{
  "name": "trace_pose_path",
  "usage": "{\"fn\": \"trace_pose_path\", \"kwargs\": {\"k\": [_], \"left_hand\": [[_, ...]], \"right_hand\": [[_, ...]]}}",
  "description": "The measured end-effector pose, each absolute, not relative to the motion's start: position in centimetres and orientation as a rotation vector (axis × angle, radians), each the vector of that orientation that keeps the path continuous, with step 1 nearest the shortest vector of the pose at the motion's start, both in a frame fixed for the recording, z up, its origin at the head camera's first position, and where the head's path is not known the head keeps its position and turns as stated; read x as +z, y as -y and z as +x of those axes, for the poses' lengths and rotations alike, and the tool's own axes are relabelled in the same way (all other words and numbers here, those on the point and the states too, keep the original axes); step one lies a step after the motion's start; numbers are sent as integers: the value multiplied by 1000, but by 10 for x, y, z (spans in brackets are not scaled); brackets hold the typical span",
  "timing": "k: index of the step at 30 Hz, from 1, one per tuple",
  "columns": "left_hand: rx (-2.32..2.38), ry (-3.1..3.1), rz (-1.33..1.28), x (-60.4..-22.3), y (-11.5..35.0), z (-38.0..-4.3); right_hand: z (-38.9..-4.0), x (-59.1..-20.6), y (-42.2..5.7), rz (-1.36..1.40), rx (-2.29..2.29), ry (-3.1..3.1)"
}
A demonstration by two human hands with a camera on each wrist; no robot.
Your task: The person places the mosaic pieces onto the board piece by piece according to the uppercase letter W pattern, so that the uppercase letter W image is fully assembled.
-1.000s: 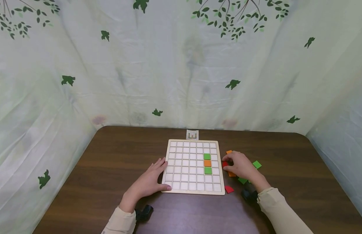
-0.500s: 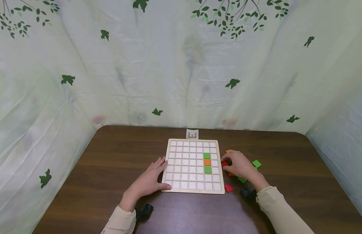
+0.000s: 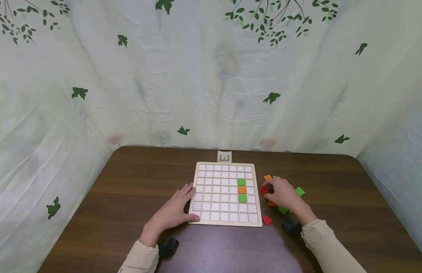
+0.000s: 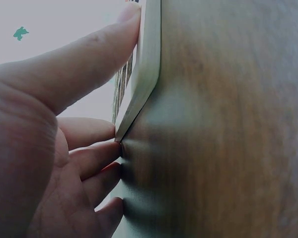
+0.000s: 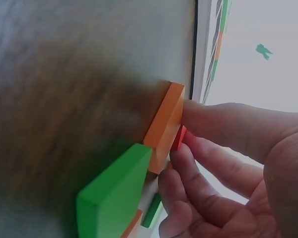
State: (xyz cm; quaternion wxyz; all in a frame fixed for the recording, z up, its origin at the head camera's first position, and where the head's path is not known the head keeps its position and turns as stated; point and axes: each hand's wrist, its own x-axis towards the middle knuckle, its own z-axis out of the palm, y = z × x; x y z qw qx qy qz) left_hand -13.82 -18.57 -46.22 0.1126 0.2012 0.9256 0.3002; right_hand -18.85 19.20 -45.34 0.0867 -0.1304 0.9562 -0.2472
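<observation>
A white gridded board (image 3: 216, 197) with a pale wooden rim lies on the table. Two green tiles and an orange tile (image 3: 242, 189) sit in one of its columns. My left hand (image 3: 175, 211) rests at its near left corner, thumb on the rim and fairly straight fingers against the left edge. Just right of the board, my right hand (image 3: 282, 194) pinches a red tile (image 3: 264, 190) between thumb and fingers. In the right wrist view the red tile (image 5: 178, 138) shows only in part, behind an orange tile (image 5: 164, 126).
Loose green tiles (image 3: 300, 191) and orange tiles (image 3: 267, 177) lie around the right hand, partly hidden by it. A red quarter-round tile (image 3: 267, 220) lies by the board's near right corner. A small printed card (image 3: 224, 157) sits behind the board. A curtain (image 3: 211, 76) hangs beyond the table.
My right hand has shifted slightly to the right, away from the board's edge, with the red tile at its fingertips. The left hand and the board have stayed put.
</observation>
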Motion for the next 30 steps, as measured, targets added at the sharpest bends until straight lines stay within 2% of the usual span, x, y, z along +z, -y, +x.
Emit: {"fn": "trace_pose_path", "kwargs": {"k": [13,30], "left_hand": [[889,-2703,593,-464,186,-137],[883,-2708,582,-462,186,-139]], "right_hand": [[-179,-449,-189,-485,-858,-2824],[-163,-447,-163,-832,-850,-2791]]}}
